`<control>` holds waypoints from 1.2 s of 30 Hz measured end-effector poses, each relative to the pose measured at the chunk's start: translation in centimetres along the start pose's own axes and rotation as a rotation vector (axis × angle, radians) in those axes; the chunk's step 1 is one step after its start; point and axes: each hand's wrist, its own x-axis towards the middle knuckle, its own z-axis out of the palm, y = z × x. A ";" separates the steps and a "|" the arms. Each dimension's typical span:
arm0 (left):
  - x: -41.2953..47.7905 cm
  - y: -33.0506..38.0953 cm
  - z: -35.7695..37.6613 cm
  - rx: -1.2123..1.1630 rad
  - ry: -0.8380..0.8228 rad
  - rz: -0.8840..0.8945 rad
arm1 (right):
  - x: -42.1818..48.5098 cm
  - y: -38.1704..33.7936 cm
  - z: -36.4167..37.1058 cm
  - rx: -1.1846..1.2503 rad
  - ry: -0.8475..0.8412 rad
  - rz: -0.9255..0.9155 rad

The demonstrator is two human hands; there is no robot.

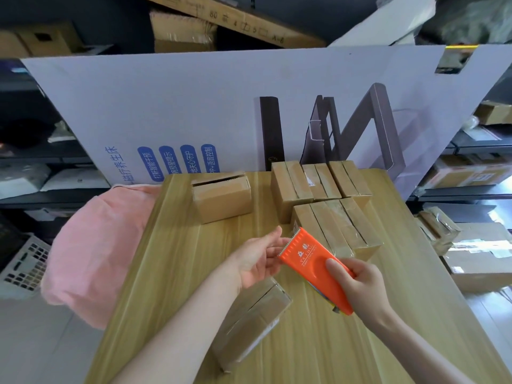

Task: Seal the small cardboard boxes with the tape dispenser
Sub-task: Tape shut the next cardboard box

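My right hand grips an orange tape dispenser above the wooden table, its toothed end pointing up and left. My left hand is held palm up, its fingertips at the dispenser's toothed edge. Under my left forearm lies a small cardboard box with its flap seam facing up. Another small box with loose top flaps stands at the back centre. Several taped boxes stand grouped at the back right.
A large white printed carton stands upright behind the table. A pink cloth lies beside the table's left edge. Shelves with parcels line the right side, and a white basket sits at the left.
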 end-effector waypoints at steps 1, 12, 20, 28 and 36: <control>0.1 0.2 -0.1 -0.002 0.018 0.021 | 0.0 0.0 0.0 -0.011 0.003 0.002; 0.4 0.9 -0.8 0.303 0.145 0.129 | 0.0 -0.5 1.0 -0.122 0.003 -0.045; 2.2 0.7 -1.2 0.466 0.318 0.238 | -0.1 -0.5 2.0 -0.344 0.020 -0.061; 4.6 0.1 -1.9 0.659 0.387 0.235 | -0.5 -0.1 1.9 -0.580 0.066 -0.001; 6.6 -1.3 -6.6 0.784 0.619 0.216 | -4.0 3.5 -2.2 -0.645 0.065 0.188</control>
